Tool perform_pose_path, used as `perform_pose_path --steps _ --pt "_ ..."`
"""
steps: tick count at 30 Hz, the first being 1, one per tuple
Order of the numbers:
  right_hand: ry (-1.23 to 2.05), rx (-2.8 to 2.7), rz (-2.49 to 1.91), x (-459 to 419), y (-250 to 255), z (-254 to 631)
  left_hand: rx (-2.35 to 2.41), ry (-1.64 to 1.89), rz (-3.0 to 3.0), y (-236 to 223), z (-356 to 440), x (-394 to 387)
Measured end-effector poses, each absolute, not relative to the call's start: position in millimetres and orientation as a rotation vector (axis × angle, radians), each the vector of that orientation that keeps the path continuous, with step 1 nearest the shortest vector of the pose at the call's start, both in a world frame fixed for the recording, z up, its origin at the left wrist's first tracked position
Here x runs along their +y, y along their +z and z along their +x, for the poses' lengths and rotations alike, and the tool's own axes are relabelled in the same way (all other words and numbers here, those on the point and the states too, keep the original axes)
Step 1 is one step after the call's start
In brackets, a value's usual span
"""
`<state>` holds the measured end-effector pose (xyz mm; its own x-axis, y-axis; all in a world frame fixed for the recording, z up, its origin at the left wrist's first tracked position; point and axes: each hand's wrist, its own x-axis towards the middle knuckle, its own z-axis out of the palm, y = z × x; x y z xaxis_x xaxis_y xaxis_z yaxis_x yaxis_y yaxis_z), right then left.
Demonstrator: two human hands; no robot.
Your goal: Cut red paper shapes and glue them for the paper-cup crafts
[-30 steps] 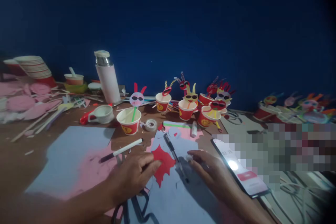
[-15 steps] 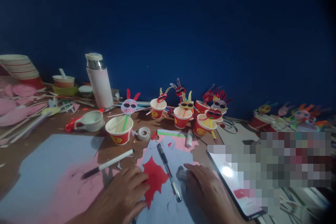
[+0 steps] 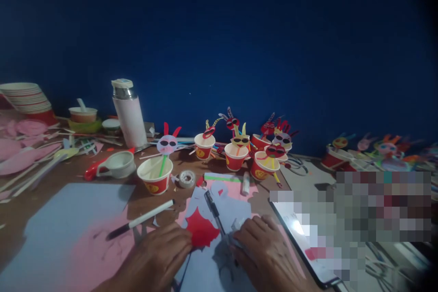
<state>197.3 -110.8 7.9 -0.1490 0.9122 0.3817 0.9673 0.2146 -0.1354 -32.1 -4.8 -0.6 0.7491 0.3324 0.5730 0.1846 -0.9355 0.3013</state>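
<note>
My left hand (image 3: 160, 252), fingers closed, pinches the left edge of a jagged red paper cutout (image 3: 202, 230). My right hand (image 3: 262, 246) is curled just right of a black pen (image 3: 214, 207) with a clear barrel, covering its lower end. Between the thumb and fingers of this hand is a greyish, partly see-through piece; its kind cannot be made out. Beneath both hands lies pale blue paper (image 3: 201, 276) on pink sheets. A white marker with a black end (image 3: 147, 216) rests left of the cutout.
Paper cups with paper-faced straw figures, such as the nearest cup (image 3: 155, 175), stand behind. Near them are a tape roll (image 3: 187, 179), a glue stick (image 3: 246, 184), a mug (image 3: 121, 165) and a tall flask (image 3: 130, 121). A phone (image 3: 301, 237) lies to the right.
My right hand has moved left over the pen's lower end, its fingers now closed around the greyish piece. My left fingers have drawn together on the cutout's edge. The view has tilted slightly up.
</note>
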Motion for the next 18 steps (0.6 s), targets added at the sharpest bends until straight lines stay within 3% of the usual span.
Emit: perform_pose_path --steps 3,9,18 --pt "-0.277 -2.095 -1.86 -104.7 5.1 188.8 0.595 0.781 2.598 -1.5 -34.0 -3.8" --pt "-0.276 -2.101 -1.997 -98.9 1.6 176.2 0.775 0.756 2.492 -1.8 -36.7 -3.1" --pt "-0.062 -1.729 -1.808 -123.0 32.1 215.8 0.332 0.862 2.639 2.8 -26.3 -17.7"
